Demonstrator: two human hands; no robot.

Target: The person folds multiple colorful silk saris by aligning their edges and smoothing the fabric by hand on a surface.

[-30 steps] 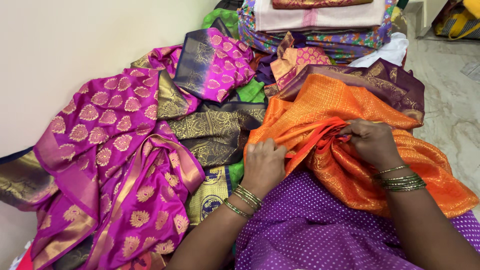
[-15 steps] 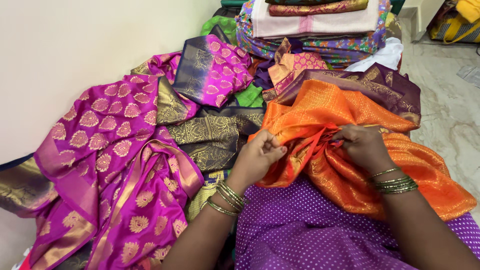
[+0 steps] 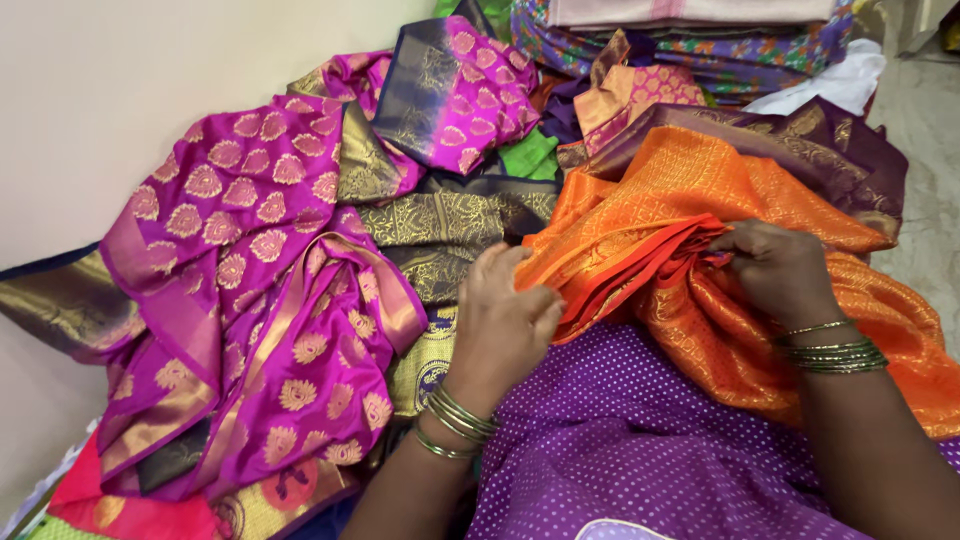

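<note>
Left hand (image 3: pixel 503 318) has slid along the orange saree (image 3: pixel 690 200) pleats.

1. Pale tiled floor (image 3: pixel 925 170) shows bare at the right edge of the frame.
2. A heap of silk fabrics lies on it: a magenta cloth with gold motifs (image 3: pixel 240 270) at left and an orange one (image 3: pixel 700 220) at centre right.
3. A stack of folded cloths (image 3: pixel 700 30) sits at the top.
</note>
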